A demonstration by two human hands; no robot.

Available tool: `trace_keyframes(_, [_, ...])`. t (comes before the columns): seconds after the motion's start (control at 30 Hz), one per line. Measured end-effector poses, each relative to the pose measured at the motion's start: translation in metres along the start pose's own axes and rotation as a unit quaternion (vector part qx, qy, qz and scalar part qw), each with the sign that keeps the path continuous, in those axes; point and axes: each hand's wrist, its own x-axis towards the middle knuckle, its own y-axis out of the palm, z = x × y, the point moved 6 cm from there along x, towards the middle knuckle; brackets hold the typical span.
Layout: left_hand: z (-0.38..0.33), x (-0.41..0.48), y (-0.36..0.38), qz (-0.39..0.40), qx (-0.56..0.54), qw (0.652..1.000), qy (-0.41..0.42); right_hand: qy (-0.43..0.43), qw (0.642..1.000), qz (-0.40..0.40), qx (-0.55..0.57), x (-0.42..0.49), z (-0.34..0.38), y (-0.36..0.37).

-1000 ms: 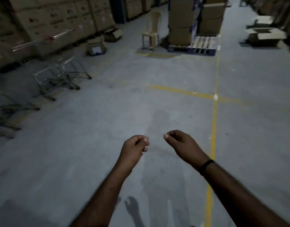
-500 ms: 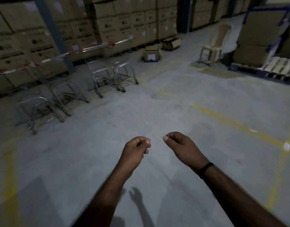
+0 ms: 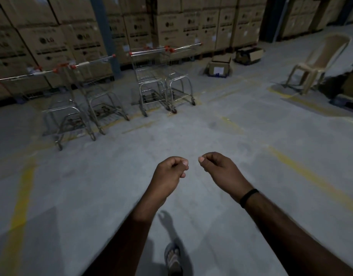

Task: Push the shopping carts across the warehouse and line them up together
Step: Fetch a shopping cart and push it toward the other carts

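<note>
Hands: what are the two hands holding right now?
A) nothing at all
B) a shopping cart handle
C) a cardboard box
A: the left hand and the right hand are curled above the floor with nothing in them, and the shopping carts stand apart from them, further ahead by the stacked boxes.

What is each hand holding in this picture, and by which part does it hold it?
Nothing. The left hand and the right hand are curled but empty, well apart from the shopping carts by the stacked boxes.
</note>
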Motion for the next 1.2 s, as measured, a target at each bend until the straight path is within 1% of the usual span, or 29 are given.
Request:
trace_keyframes(0.17, [-0.022, 0.122, -0.018, 0.007, -0.002, 1.000, 0.007, 0.009, 1.000, -0.004, -0.004, 0.121, 0.011, 0.011])
trace_keyframes(0.33, [-0.037, 0.238, -0.022, 0.036, 0.020, 0.999, 0.002, 0.028, 0.999, -0.031, 0.010, 0.228, 0.009, 0.010])
trace_keyframes(0.5, [-0.040, 0.334, 0.004, 0.076, 0.025, 0.996, -0.030, 0.069, 0.996, -0.046, 0.030, 0.315, -0.022, -0.004])
trace_keyframes(0.6, [-0.043, 0.401, 0.027, 0.091, 0.035, 0.995, -0.037, 0.075, 0.995, -0.055, 0.038, 0.380, -0.037, -0.023])
trace_keyframes(0.8, [-0.065, 0.550, 0.065, 0.077, 0.050, 0.995, -0.032, 0.058, 0.997, -0.038, 0.041, 0.537, -0.057, -0.063])
trace_keyframes(0.97, [-0.109, 0.664, 0.087, 0.041, 0.045, 0.998, -0.029, 0.039, 0.999, -0.012, 0.024, 0.666, -0.050, -0.099])
trace_keyframes(1.2, [-0.142, 0.790, 0.110, 0.003, 0.026, 0.997, -0.072, 0.025, 0.999, 0.008, 0.024, 0.806, -0.040, -0.135])
